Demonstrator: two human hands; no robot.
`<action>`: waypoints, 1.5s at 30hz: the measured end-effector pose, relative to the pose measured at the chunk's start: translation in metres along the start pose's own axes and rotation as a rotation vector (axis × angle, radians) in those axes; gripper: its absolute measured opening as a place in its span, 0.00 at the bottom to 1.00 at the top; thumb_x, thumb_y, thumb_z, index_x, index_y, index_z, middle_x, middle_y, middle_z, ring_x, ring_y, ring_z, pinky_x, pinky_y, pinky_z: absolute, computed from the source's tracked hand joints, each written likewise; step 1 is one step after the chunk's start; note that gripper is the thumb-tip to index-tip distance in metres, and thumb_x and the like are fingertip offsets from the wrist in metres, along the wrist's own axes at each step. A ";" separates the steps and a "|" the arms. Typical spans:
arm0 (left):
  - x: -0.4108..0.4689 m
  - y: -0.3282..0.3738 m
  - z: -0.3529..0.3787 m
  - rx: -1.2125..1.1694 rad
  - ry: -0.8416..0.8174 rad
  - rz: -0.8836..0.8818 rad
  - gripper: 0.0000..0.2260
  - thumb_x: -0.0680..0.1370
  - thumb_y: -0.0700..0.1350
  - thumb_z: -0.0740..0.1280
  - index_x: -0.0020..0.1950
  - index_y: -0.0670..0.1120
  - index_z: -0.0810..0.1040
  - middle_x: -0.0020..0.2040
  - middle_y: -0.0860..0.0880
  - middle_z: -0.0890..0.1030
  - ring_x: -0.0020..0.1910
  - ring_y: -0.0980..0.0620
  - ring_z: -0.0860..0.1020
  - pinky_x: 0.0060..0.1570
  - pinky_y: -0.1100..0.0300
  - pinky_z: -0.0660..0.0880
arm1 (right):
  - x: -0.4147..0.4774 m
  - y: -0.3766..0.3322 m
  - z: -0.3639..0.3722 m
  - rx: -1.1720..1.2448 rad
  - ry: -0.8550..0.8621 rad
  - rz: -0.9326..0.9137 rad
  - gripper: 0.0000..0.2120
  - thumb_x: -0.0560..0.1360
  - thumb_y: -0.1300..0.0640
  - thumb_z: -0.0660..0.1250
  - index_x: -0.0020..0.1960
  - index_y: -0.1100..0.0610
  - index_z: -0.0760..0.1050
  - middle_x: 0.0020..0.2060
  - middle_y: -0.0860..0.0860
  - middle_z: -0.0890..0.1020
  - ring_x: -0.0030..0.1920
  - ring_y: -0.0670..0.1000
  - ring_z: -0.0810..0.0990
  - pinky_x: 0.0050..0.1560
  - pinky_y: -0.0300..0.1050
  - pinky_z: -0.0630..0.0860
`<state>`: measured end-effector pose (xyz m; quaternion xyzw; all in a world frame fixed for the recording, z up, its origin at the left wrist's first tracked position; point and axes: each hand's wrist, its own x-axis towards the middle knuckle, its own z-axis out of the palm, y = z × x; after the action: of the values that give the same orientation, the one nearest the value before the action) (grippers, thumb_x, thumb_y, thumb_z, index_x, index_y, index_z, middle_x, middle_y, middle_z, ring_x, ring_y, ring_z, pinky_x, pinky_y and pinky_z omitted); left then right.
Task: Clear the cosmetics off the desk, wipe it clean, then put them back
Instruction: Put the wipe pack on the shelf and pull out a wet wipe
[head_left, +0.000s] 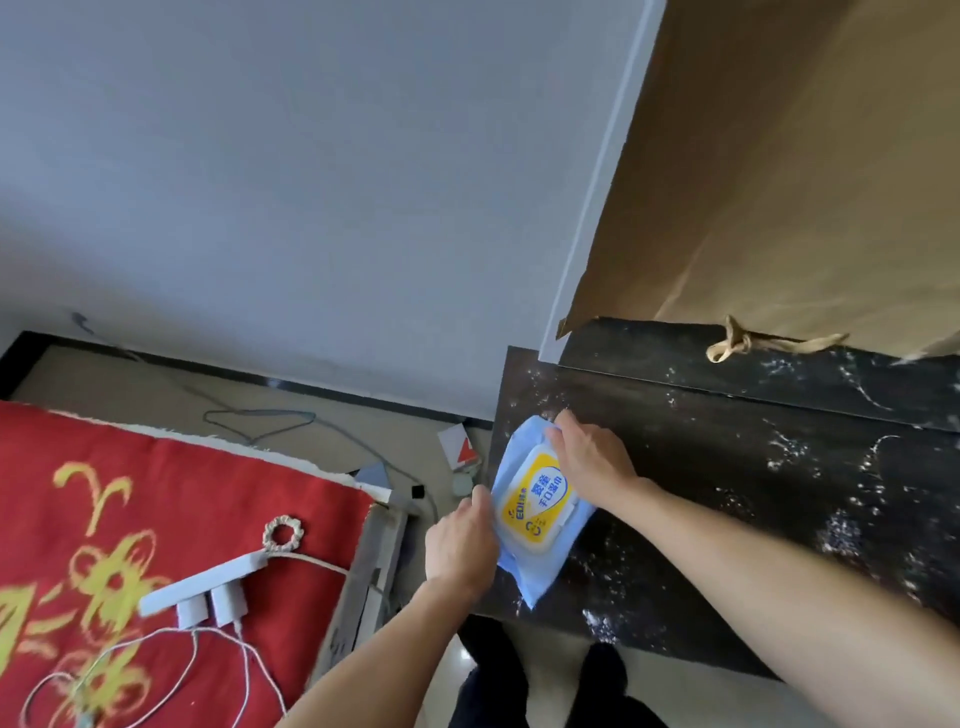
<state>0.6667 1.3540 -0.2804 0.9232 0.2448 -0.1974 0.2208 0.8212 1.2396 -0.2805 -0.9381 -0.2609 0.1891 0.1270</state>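
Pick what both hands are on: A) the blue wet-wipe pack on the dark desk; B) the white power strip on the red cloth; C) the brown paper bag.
A: the left hand and right hand both grip the blue wet-wipe pack lying on the dark desk.

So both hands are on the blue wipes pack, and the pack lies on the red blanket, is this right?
Not quite. The left hand and right hand are both on the blue wipes pack, but it lies on the corner of the dark desk, not on the red blanket beside it. The head view shows this.
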 end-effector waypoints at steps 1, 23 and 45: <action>0.001 0.003 -0.005 0.018 0.007 0.033 0.07 0.75 0.37 0.56 0.48 0.47 0.60 0.50 0.45 0.79 0.48 0.38 0.77 0.39 0.52 0.67 | -0.006 0.006 -0.003 0.019 0.019 0.037 0.13 0.82 0.51 0.50 0.50 0.59 0.67 0.45 0.60 0.81 0.46 0.63 0.79 0.39 0.50 0.64; -0.134 0.345 0.059 0.348 0.214 0.677 0.11 0.77 0.39 0.57 0.59 0.44 0.68 0.56 0.46 0.77 0.57 0.43 0.74 0.45 0.52 0.72 | -0.323 0.295 -0.132 0.130 0.551 0.523 0.11 0.80 0.51 0.55 0.42 0.56 0.65 0.39 0.60 0.82 0.42 0.63 0.80 0.36 0.50 0.67; -0.196 0.757 0.083 -0.077 0.511 1.239 0.05 0.78 0.40 0.59 0.50 0.42 0.73 0.47 0.42 0.77 0.50 0.41 0.74 0.36 0.52 0.68 | -0.486 0.567 -0.352 0.152 1.166 0.869 0.16 0.81 0.48 0.54 0.51 0.60 0.70 0.42 0.63 0.80 0.46 0.66 0.77 0.40 0.49 0.63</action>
<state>0.8962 0.6482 -0.0210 0.9022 -0.2791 0.1996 0.2613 0.8348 0.4573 -0.0156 -0.8938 0.2589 -0.2901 0.2233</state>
